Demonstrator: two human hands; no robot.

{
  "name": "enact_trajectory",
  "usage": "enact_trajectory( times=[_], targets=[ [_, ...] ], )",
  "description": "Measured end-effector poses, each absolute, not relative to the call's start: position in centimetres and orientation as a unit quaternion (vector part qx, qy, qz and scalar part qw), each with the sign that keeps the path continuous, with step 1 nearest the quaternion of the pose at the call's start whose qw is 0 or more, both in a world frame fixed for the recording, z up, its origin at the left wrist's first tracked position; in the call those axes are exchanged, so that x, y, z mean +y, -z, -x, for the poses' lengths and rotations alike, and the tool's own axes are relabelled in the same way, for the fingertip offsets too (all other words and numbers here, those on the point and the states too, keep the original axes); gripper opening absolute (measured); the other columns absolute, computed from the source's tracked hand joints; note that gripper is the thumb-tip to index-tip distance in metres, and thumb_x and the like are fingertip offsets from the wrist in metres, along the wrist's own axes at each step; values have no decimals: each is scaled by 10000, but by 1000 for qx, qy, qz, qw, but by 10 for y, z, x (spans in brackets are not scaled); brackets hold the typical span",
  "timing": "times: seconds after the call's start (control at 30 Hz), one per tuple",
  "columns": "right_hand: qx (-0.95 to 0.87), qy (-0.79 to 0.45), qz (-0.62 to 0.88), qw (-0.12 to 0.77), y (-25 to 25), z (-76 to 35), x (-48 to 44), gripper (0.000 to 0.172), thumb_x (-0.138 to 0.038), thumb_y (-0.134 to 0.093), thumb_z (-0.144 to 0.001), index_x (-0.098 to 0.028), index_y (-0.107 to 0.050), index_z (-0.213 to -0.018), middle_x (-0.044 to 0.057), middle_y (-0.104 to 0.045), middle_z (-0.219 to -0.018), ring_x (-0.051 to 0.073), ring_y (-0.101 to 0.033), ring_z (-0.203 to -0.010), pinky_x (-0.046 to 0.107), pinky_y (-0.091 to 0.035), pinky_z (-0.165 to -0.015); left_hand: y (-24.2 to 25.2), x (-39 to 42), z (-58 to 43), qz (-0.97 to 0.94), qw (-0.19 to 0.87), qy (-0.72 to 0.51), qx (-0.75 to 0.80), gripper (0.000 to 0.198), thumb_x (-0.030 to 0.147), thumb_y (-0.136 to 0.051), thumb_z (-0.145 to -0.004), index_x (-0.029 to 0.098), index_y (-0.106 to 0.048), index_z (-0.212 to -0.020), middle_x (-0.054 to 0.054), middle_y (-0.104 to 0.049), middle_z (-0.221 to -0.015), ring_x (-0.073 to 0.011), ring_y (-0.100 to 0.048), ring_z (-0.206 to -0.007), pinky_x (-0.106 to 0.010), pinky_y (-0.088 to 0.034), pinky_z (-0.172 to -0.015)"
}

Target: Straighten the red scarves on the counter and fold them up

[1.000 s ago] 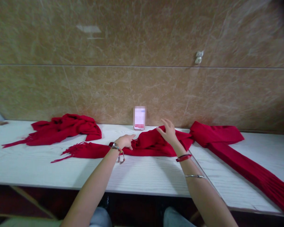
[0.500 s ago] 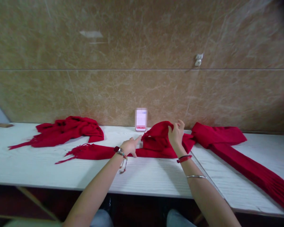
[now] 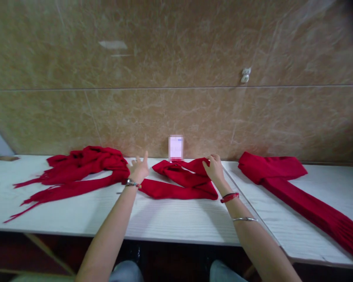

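Observation:
A red fringed scarf point(image 3: 176, 191) lies loosely folded on the white tabletop between my hands, its fringed end stretched out to the left. My right hand point(image 3: 214, 170) is closed on the upper right edge of this scarf, pinching the cloth between thumb and fingers. Over the scarf's left stretch, beside a crumpled red scarf pile point(image 3: 88, 162), my left hand point(image 3: 139, 169) has its fingers spread. Whether its palm touches the cloth I cannot tell.
Another red scarf point(image 3: 278, 170) lies on the right, folded at its top and running down to the table edge. A phone with a blurred screen point(image 3: 175, 148) leans on the tiled wall point(image 3: 176, 113). A small white cat-shaped hook point(image 3: 245, 75) is on the wall.
My left hand has moved left, and the middle scarf has shifted left with its fringe now nearer the left pile. My right hand has moved slightly left and down; the scarf is flatter.

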State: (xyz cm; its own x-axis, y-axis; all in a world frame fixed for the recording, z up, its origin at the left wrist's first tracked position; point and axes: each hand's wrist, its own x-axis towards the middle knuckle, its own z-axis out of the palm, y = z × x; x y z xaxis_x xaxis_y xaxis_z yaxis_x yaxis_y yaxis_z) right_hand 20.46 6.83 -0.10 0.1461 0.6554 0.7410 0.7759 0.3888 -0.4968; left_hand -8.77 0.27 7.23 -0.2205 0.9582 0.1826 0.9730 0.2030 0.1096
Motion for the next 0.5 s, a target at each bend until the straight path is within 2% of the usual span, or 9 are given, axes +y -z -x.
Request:
enact_trajectory(
  times=[0.07,0.13,0.2,0.27,0.33,0.37,0.43,0.5],
  targets=[
    [-670,51,547,498,6,-204,70,166,-269,-492,-738,-165,-596,-816,137,-517,-1022,246,-504,-943,394,-420,-831,-62,-1,59,700,-6,79,-710,732,376,-538,-806,274,-140,-1412,-151,-284,-1417,-334,-366,-1223,-435,-340,-943],
    [-665,48,560,492,7,-206,71,137,-259,-486,-738,-170,-589,-759,115,-531,-932,233,-512,-889,383,-422,-812,-50,-6,30,812,-72,29,-579,984,485,-663,-668,240,-80,-1423,-175,-171,-1455,-371,-238,-1290,-433,-323,-966],
    [-634,49,581,508,4,-211,71,120,-241,-477,-736,-167,-571,-732,96,-524,-856,219,-509,-832,373,-422,-791,-37,-14,8,850,-60,23,-523,1093,431,-755,-569,249,-94,-1421,-176,-174,-1452,-382,-209,-1298,-450,-307,-977],
    [-587,57,598,542,-3,-217,71,111,-239,-470,-741,-164,-551,-729,84,-510,-812,214,-496,-804,371,-415,-785,-28,-21,-5,870,-22,49,-490,986,288,-741,-622,251,-155,-1414,-158,-342,-1377,-336,-332,-1250,-410,-331,-964],
    [-529,65,611,585,-10,-225,70,104,-244,-465,-748,-166,-531,-727,81,-497,-792,218,-483,-804,374,-404,-792,-25,-25,-10,876,5,69,-478,773,152,-627,-725,271,-249,-1388,-93,-545,-1194,-245,-502,-1107,-321,-385,-907],
    [-499,68,615,607,-14,-229,70,100,-243,-461,-751,-167,-523,-730,83,-492,-792,221,-479,-814,374,-399,-797,-27,-25,-9,871,15,73,-486,694,102,-563,-757,289,-294,-1368,-58,-600,-1104,-208,-552,-1028,-287,-404,-871],
    [-434,78,618,651,-19,-237,68,96,-240,-451,-759,-166,-512,-752,94,-487,-820,228,-477,-844,373,-393,-807,-38,-21,5,838,42,85,-537,612,44,-467,-788,301,-355,-1333,-37,-631,-1023,-179,-585,-944,-271,-415,-833],
    [-379,88,620,681,-23,-245,65,108,-243,-441,-770,-165,-512,-793,109,-484,-878,233,-478,-883,376,-391,-817,-56,-15,32,786,76,110,-604,578,27,-398,-809,246,-342,-1341,-89,-611,-1052,-210,-576,-962,-329,-407,-846]
  ],
)
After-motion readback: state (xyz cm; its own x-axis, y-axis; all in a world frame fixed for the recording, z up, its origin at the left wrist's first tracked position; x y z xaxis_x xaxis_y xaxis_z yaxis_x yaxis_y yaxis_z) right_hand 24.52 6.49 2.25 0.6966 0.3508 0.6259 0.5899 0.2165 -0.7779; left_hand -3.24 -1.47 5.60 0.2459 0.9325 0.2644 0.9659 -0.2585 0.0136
